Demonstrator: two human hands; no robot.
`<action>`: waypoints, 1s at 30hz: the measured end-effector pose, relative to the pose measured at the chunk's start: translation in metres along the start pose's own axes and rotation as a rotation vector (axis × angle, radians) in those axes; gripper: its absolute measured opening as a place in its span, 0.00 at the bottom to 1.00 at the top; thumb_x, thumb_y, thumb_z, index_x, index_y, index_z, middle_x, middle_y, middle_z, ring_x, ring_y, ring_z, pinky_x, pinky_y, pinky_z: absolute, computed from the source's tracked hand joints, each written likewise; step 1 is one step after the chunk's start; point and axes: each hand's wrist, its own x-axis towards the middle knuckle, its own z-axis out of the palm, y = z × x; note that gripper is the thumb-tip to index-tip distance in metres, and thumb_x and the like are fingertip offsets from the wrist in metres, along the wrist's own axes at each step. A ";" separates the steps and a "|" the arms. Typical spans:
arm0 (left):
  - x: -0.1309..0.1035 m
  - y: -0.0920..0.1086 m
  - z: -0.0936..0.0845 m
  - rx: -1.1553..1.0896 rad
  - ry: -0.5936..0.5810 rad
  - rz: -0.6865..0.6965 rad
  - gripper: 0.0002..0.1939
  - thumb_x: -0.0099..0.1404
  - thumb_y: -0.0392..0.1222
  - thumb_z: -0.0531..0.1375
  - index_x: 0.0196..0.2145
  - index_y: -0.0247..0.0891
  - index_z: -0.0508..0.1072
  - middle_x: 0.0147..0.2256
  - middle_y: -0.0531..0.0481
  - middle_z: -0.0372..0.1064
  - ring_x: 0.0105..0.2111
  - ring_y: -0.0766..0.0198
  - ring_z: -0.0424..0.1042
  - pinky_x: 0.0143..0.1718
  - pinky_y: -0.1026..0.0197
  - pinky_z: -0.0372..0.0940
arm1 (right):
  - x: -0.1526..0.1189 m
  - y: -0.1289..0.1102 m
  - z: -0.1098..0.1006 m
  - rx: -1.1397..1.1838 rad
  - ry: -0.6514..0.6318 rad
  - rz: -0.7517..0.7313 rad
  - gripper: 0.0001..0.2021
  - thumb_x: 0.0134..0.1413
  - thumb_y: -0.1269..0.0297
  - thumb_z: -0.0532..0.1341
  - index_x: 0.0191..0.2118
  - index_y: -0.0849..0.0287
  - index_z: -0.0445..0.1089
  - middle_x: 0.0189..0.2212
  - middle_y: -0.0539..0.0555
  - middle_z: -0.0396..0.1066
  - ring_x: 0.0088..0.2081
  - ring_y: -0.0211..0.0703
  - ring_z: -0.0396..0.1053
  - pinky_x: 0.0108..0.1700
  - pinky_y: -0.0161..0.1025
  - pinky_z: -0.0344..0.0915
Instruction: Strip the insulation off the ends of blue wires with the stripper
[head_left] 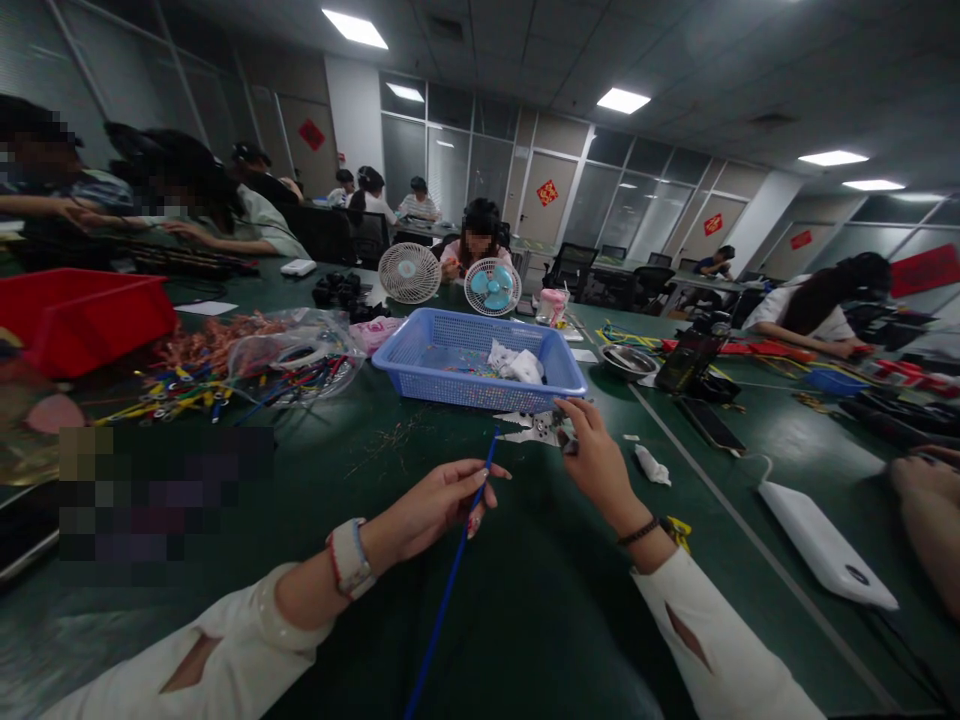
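Note:
A blue wire (pixel 450 580) runs up from the bottom edge, pinched near its upper end between the thumb and fingers of my left hand (pixel 457 495). To the right, my right hand (pixel 592 445) is closed around the handle end of a silver metal tool (pixel 531 428), whose open jaws point left toward the wire's tip. Jaws and wire tip are close, but whether they touch cannot be told. Thin copper strands (pixel 390 443) lie on the green table left of the tool. A blue basket (pixel 480 394) with crumpled white tissue (pixel 516 362) stands just behind.
Bundled wires (pixel 292 365) and a red bin (pixel 82 315) are at the left. Two small fans (pixel 492 287) stand behind the basket. A metal bowl (pixel 628 362), a phone (pixel 711 425) and a white power bank (pixel 825 545) lie right. Several people sit around.

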 end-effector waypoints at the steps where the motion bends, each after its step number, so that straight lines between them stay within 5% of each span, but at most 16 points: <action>1: 0.000 0.000 0.000 -0.002 0.003 0.005 0.17 0.61 0.46 0.65 0.44 0.34 0.73 0.28 0.52 0.68 0.19 0.73 0.63 0.21 0.67 0.61 | 0.000 0.000 -0.001 -0.002 -0.003 0.013 0.26 0.55 0.73 0.52 0.60 0.55 0.58 0.58 0.59 0.59 0.51 0.51 0.66 0.44 0.45 0.70; 7: 0.001 -0.002 -0.004 -0.002 0.021 0.033 0.17 0.61 0.45 0.65 0.46 0.35 0.72 0.28 0.53 0.68 0.20 0.72 0.65 0.22 0.67 0.62 | -0.002 0.001 -0.001 -0.051 -0.026 0.066 0.27 0.50 0.76 0.54 0.58 0.55 0.61 0.55 0.58 0.62 0.45 0.49 0.69 0.38 0.42 0.70; 17: 0.001 0.001 -0.006 -0.010 0.044 0.039 0.16 0.59 0.46 0.66 0.41 0.34 0.72 0.26 0.54 0.67 0.19 0.73 0.64 0.20 0.68 0.61 | 0.000 0.007 -0.009 -0.084 0.136 0.026 0.21 0.53 0.73 0.55 0.53 0.58 0.65 0.52 0.61 0.63 0.47 0.54 0.67 0.41 0.46 0.69; 30: 0.001 0.001 -0.009 -0.038 -0.011 0.083 0.15 0.62 0.44 0.64 0.44 0.35 0.73 0.23 0.55 0.66 0.18 0.72 0.63 0.19 0.67 0.59 | -0.002 0.002 -0.004 0.058 -0.062 0.063 0.25 0.46 0.77 0.56 0.53 0.55 0.64 0.50 0.58 0.64 0.40 0.47 0.69 0.41 0.43 0.68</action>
